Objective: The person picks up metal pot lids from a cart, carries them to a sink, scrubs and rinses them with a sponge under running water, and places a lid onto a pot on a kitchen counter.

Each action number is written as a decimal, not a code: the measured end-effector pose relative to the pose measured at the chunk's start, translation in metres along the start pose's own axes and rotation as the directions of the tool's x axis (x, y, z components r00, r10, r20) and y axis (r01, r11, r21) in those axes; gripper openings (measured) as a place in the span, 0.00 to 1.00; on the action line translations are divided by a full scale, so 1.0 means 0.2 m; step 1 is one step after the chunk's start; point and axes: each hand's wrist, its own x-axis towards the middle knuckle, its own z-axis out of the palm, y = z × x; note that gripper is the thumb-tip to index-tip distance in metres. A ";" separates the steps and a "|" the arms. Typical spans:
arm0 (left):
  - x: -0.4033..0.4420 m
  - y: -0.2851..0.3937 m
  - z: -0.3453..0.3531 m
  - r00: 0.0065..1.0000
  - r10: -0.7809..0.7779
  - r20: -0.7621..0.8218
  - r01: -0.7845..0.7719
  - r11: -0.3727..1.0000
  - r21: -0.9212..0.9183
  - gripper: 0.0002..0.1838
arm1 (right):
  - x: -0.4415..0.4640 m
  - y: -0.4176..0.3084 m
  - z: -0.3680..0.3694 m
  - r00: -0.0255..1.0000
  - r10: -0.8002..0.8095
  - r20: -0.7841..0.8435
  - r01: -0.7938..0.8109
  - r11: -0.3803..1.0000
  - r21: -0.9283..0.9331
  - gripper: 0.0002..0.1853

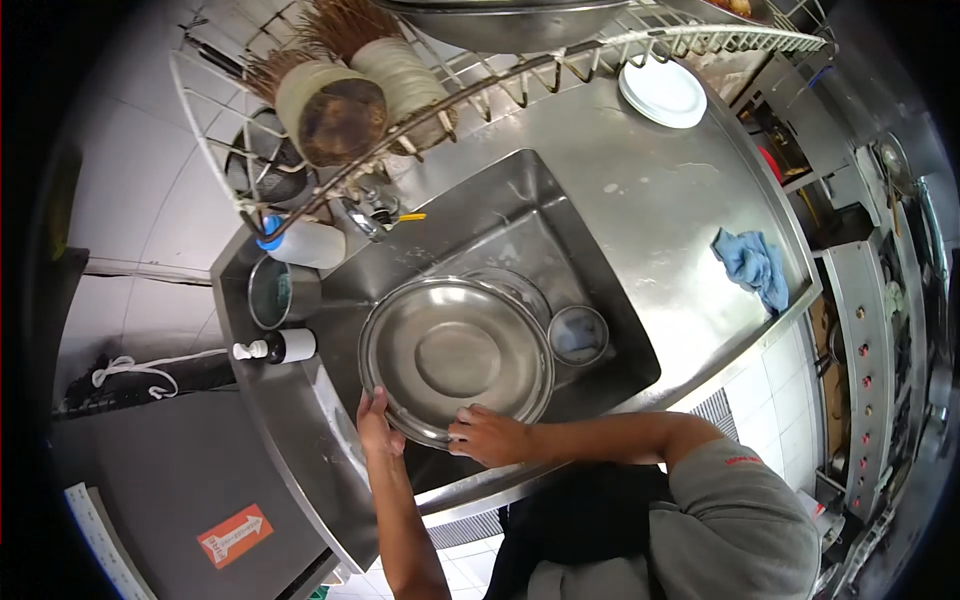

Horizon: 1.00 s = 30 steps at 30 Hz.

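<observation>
Grey shirt sleeve and black apron nearest the camera, floor tiles beside. Left hand grasping the metal bowl at its near-left rim, some fingers hidden. Right hand also on the bowl, fingers curled over the near rim. Bowl is wide, round, shiny, inside facing up, located in the sink, toward the near-left part. Metal cup just right of the bowl, cloudy contents. Another round rim shows behind the bowl, mostly covered, can't tell what it is. Left edge of sink: black-and-white pump bottle lying in view, then a metal pot, then a pale bottle with blue cap. Faucet at the back-left, small yellow item beside it. Steel counter runs right of the sink; crumpled blue cloth near its right edge, stacked white plates at the far side. Wire rack across the back, with two bristle brushes at left and a big metal pan above. Far right: metal unit with red knobs.
</observation>
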 end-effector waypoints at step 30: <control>-0.20 0.07 -0.26 0.761 0.646 -0.057 -0.532 0.673 0.514 0.09 | -0.93 1.27 0.20 0.296 0.915 0.274 -0.813 0.392 -0.431 0.26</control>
